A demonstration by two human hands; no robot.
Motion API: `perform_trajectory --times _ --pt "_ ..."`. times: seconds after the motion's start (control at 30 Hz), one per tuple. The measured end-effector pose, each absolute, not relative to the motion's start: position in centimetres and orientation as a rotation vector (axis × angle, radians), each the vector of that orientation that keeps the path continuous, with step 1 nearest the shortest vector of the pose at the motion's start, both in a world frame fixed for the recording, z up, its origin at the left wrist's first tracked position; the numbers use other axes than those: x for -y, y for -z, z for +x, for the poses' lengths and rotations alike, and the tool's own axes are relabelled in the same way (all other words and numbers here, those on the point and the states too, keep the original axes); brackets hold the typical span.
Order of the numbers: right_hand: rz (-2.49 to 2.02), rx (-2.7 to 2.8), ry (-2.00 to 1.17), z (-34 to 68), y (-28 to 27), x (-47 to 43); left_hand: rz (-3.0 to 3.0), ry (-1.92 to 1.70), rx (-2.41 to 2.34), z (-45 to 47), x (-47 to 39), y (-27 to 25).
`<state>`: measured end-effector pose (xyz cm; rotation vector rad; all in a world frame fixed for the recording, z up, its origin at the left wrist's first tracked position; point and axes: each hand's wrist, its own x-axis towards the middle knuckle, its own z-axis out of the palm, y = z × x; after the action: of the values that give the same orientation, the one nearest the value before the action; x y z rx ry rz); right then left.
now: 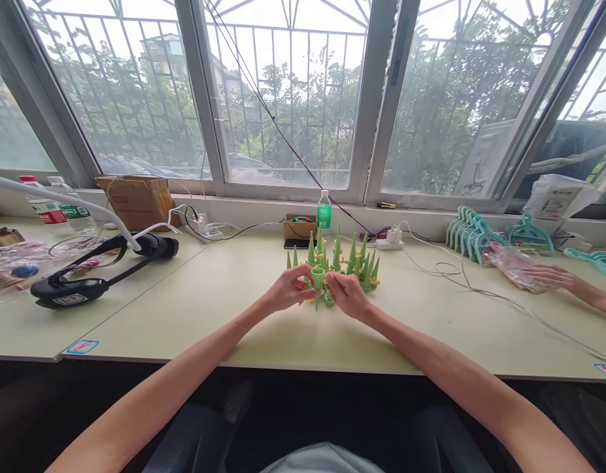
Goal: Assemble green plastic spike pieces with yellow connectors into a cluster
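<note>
A green plastic cone-shaped spike (pixel 317 278) is held with its open cup end up and its point down, over the table's front half. My left hand (pixel 286 289) grips it from the left between thumb and fingers. My right hand (pixel 347 293) is closed in a pinch right beside the cup; whatever sits between its fingertips is too small to make out. Just behind both hands, several more green spikes (pixel 337 248) stand point up in a cluster, with small yellow parts (pixel 376 282) on some of them.
A green-labelled bottle (pixel 324 211) and a small open cardboard box (pixel 300 228) stand behind the spikes. To the left lies a black headset (pixel 103 269). Cables (pixel 463 279) cross the right side, near teal hangers (pixel 473 233) and another person's hand (pixel 552 276) on a plastic-wrapped pack.
</note>
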<state>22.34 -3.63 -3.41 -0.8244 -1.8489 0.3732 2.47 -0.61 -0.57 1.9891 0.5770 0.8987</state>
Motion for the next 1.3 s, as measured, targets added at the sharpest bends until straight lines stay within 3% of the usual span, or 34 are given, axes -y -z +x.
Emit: perform_trajectory --times 0.53,0.83,1.3 --pt "-0.84 1.774 -0.341 21.97 3.34 3.86 1.765 -1.004 -0.619 2.75 0.91 -0.16" --pt "-0.782 1.852 -0.167 22.08 3.38 4.15 1.813 -0.703 -0.626 2.87 1.26 -0.23" --pt "-0.709 2.014 -0.124 22.24 3.17 4.43 1.673 -0.687 -0.452 2.23 0.93 -0.24"
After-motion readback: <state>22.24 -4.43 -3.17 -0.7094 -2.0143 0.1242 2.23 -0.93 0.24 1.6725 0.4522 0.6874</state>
